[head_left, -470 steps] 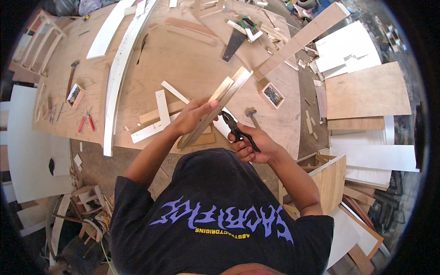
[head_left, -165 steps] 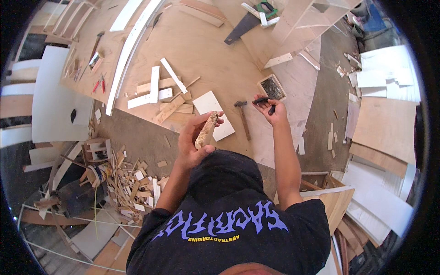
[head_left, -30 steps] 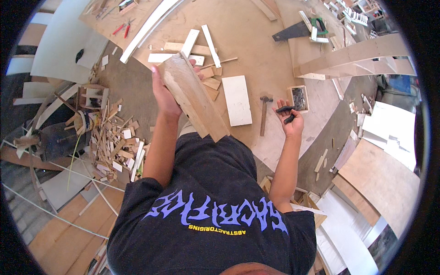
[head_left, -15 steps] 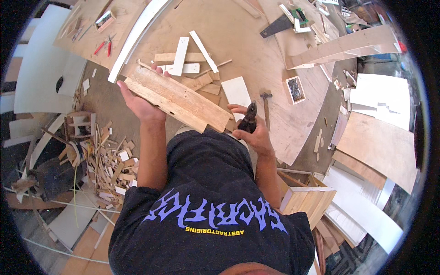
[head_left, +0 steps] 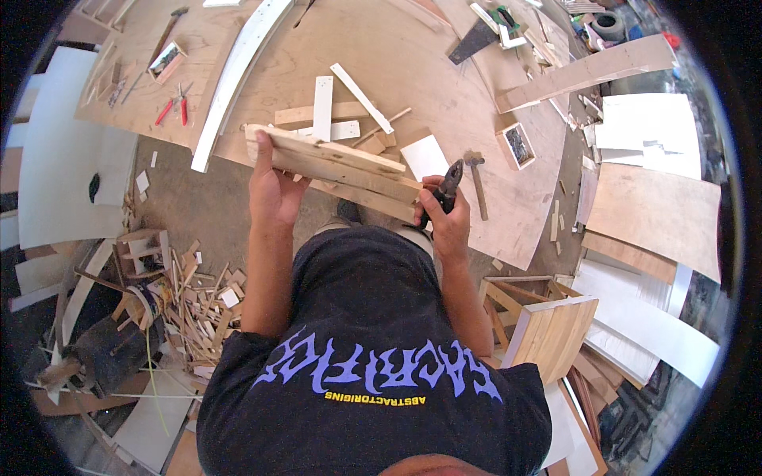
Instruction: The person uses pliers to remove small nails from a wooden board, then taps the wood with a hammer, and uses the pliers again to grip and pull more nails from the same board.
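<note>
My left hand (head_left: pixel 276 190) grips the left end of a pale wooden board piece (head_left: pixel 341 168), thumb over its upper edge. The piece looks like planks joined lengthwise, held tilted in front of my body above the near edge of the plywood work table (head_left: pixel 444 79). Black-handled pliers (head_left: pixel 451 181) are in my right hand (head_left: pixel 446 224), jaws pointing up and away. The fingers of that hand are at the right end of the board piece; whether they grip it too is hard to see.
A hammer (head_left: pixel 476 184), a small box of nails (head_left: pixel 517 147), white strips (head_left: pixel 322 107) and a handsaw (head_left: pixel 473 41) lie on the table. Red-handled pliers (head_left: pixel 175 107) rest far left. Wood scraps (head_left: pixel 210 305) heap at left; a slatted wooden box (head_left: pixel 552 333) stands at right.
The board piece has been turned from its broad face to a more edge-on tilt, its left end now gripped with the left thumb on top. The right hand still holds the pliers.
</note>
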The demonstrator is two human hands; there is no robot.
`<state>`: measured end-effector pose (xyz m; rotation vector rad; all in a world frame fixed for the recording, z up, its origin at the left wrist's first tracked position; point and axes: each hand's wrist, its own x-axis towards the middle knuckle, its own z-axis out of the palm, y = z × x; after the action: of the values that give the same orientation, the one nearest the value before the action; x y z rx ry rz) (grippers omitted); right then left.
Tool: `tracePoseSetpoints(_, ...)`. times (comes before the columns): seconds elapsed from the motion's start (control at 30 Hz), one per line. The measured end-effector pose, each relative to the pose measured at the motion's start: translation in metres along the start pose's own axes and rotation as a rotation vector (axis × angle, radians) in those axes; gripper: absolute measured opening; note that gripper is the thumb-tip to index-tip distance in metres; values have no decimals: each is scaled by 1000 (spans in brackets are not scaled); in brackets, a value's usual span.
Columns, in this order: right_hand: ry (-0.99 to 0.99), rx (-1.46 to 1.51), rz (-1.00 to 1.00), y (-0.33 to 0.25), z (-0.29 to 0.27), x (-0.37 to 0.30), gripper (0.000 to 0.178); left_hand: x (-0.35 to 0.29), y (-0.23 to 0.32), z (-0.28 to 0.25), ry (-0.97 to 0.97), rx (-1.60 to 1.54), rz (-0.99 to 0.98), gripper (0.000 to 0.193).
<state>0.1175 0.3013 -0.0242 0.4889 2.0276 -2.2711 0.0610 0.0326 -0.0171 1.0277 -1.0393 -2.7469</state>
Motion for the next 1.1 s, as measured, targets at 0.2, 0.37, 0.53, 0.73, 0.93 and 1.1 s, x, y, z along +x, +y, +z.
tracePoseSetpoints(0.2,57,-105,81,8,8,4,26,-5,-5,9,-27,170,147,49)
tracePoseSetpoints(0.37,67,-18,109,14,16,9,24,0,2,-3,-139,163,150,42)
tracePoseSetpoints(0.53,62,11,125,4,28,18,25,-4,10,1,-224,203,238,39)
tracePoseSetpoints(0.73,36,-16,102,9,36,33,28,8,16,-7,-298,140,289,37)
tracePoseSetpoints(0.93,20,-15,93,10,45,48,26,6,31,9,-309,-10,341,31)
tracePoseSetpoints(1.1,-1,-17,91,9,45,61,23,9,36,24,-236,45,449,33)
